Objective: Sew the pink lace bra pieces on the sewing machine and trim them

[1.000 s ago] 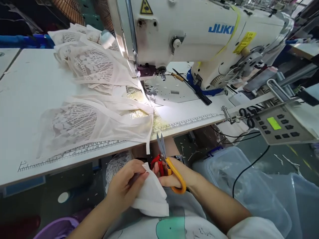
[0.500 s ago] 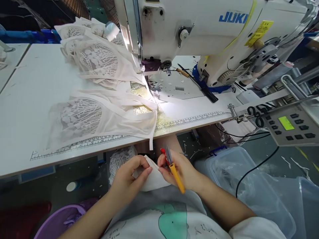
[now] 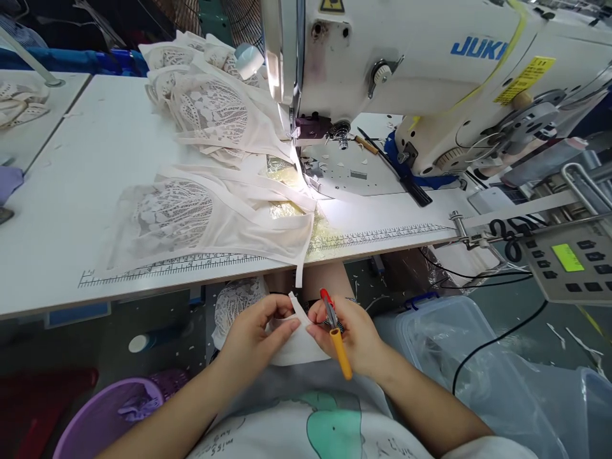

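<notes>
Below the table edge, over the lap, my left hand (image 3: pixel 268 331) pinches a white fabric piece (image 3: pixel 296 350) between thumb and fingers. A narrow white band end (image 3: pixel 298 307) of it sticks up between the two hands. My right hand (image 3: pixel 351 335) pinches the same band from the right. Tucked in its palm are thread snips (image 3: pixel 341 354) with an orange handle, metal blades and a red part, pointing away from the fabric. Just left of the hands, white lace (image 3: pixel 234 309) hangs under the table; whether it joins the held piece, I cannot tell.
On the white table (image 3: pixel 62 210) lies a lace bra (image 3: pixel 176 213), its strap hanging over the edge, before a bra pile (image 3: pixel 210 105). A JUKI sewing machine (image 3: pixel 406 70) stands behind. Nearby are a screwdriver (image 3: pixel 411 185), control panel (image 3: pixel 574 261), clear bin (image 3: pixel 459 331) and purple basket (image 3: pixel 105 408).
The view has shifted, so the table and machine appear further right. The band end stands up more between my fingers, and the snips have turned slightly in my right hand.
</notes>
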### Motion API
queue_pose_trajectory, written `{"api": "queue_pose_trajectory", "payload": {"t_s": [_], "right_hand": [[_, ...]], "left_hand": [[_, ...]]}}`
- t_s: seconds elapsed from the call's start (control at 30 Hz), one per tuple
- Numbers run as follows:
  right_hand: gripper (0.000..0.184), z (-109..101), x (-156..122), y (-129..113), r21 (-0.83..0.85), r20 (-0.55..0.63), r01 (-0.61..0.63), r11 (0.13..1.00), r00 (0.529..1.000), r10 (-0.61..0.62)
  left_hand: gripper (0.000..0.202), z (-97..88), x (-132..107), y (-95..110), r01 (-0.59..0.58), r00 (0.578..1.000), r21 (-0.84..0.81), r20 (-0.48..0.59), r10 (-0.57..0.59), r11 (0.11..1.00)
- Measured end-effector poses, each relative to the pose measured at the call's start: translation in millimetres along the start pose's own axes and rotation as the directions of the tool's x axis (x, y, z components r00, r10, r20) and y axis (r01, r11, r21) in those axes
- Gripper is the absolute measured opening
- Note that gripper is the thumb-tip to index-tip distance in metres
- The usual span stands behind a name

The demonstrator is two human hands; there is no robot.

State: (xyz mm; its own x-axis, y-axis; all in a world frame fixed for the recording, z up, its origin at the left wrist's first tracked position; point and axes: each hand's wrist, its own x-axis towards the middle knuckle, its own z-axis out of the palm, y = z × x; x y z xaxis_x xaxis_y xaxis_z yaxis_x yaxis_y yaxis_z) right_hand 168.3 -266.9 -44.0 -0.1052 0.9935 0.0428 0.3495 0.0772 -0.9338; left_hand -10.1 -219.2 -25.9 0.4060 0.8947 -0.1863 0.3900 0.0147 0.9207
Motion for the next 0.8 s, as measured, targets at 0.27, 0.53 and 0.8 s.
{"api": "queue_pose_trajectory", "payload": {"t_s": [0.27, 0.53, 0.8], "right_hand": [[0.026, -1, -2, 5, 0.009, 0.008, -0.055, 0.998, 0.998, 0.055], [0.012, -3, 3, -11, 0.125, -0.223, 0.115, 0.985, 0.971, -0.085], [0.008, 10, 2, -57, 0.294, -0.203, 0.343, 0.892, 0.935, -0.292]], "left_hand": [[0.020, -12.0, -3, 6, -0.105, 0.991, 0.080, -0.072, 0.111, 0.991], [0.011, -22.4, -21, 23, -0.091, 0.962, -0.037, -0.262, 0.078, 0.995], [0.018, -39.5, -75, 50, -0.469, 0.817, 0.112, -0.320, 0.479, 0.876]]}}
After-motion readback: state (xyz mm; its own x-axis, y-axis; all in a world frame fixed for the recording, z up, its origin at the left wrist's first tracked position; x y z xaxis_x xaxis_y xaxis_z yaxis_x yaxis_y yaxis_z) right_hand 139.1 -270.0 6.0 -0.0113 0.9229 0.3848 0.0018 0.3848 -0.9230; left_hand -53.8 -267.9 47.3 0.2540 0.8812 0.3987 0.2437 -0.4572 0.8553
